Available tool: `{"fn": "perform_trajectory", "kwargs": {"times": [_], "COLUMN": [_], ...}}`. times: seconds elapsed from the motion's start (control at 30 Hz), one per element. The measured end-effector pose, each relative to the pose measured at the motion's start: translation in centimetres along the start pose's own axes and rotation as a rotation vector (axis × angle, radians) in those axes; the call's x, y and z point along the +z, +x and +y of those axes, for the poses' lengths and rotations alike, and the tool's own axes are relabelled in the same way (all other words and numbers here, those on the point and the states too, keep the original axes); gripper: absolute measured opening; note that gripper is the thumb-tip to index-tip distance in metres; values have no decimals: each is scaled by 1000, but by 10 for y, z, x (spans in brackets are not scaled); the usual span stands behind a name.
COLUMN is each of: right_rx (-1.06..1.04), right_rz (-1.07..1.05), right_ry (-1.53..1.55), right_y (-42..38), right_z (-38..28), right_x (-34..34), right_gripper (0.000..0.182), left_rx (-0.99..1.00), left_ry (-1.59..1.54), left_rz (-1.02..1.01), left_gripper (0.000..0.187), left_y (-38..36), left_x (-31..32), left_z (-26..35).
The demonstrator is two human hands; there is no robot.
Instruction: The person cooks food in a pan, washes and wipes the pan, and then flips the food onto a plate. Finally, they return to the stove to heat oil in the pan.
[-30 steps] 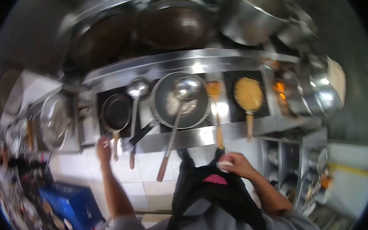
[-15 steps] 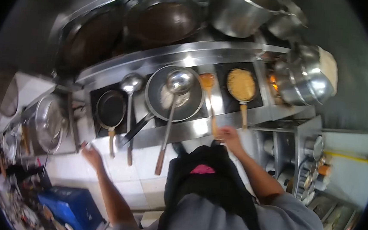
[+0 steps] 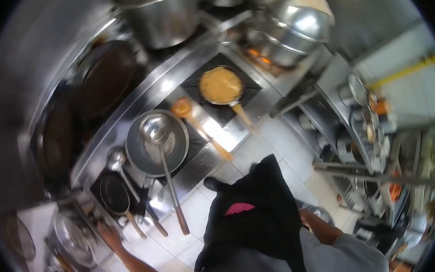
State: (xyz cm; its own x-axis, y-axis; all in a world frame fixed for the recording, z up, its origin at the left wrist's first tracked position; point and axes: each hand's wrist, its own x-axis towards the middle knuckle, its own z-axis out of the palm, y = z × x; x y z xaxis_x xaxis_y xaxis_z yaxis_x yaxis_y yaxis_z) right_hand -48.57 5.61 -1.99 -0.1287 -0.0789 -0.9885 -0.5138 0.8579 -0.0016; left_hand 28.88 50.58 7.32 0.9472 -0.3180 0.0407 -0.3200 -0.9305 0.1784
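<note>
One round, wooden-handled skillet (image 3: 114,193) sits near left hand (image 3: 110,236).

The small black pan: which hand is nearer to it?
Left. The left hand is close to the small black pan, on its near side; the right hand is farther, beside the apron.

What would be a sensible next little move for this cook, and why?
Perhaps move the left hand to the wooden handle of the ladle in the big pan: the ladle sits beside pale food, its handle pointing floorwards, and that hand is nearer than the right.
</note>
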Motion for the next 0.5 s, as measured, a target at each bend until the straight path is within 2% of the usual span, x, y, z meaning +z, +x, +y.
{"fn": "perform_trajectory", "kwargs": {"times": [0.03, 0.07, 0.1, 0.13, 0.17, 0.2, 0.23, 0.27, 0.3, 0.33, 0.37, 0.4, 0.5], "right_rx": [-23, -56, -62, -75, -130, -297, -369, -406, -724, -600, -765, -872, -775], "right_rz": [-127, -249, -261, -259, -395, -339, -133, 40, 403, 459, 701, 741, 881], "right_ry": [125, 260, 370, 502, 277, -90, -362, -704, -389, -219, 75, 239, 520], "right_y": [0, -1, -24, -51, 65, -52, 4, 45, 3, -35, -69, -86, -155], "right_z": [15, 27, 7, -3, 48, -2, 15, 12, 26, 22, 35, 56, 135], "right_x": [19, 35, 64, 76, 76, 76, 78, 85, 87, 82, 84, 81, 91], "right_gripper": [27, 34, 35, 36, 40, 43, 45, 47, 47, 45, 37, 35, 28], "left_rx": [-107, -37, 98, 197, 325, 425, 565, 886, 1118, 866, 1002, 1114, 1598], "left_ry": [-234, -275, -351, -454, -446, -486, -468, -307, -435, -507, -290, -262, 300], "left_rz": [122, 172, 307, 297, 212, 74, -2, -220, -405, -685, -701, -749, -1011], "left_gripper": [48, 37, 34, 33, 36, 38, 40, 49, 40, 41, 43, 43, 38], "left_y": [7, 16, 27, 28, 20, 1, -20, -39, -69, -119, -168, -190, -216], "left_x": [-46, -76, -86, -105, -118, -129, -121, -128, -113, -105, -111, -94, -18], "left_z": [79, 121, 156, 218, 279, 335, 382, 418, 457, 472, 493, 508, 530]}}
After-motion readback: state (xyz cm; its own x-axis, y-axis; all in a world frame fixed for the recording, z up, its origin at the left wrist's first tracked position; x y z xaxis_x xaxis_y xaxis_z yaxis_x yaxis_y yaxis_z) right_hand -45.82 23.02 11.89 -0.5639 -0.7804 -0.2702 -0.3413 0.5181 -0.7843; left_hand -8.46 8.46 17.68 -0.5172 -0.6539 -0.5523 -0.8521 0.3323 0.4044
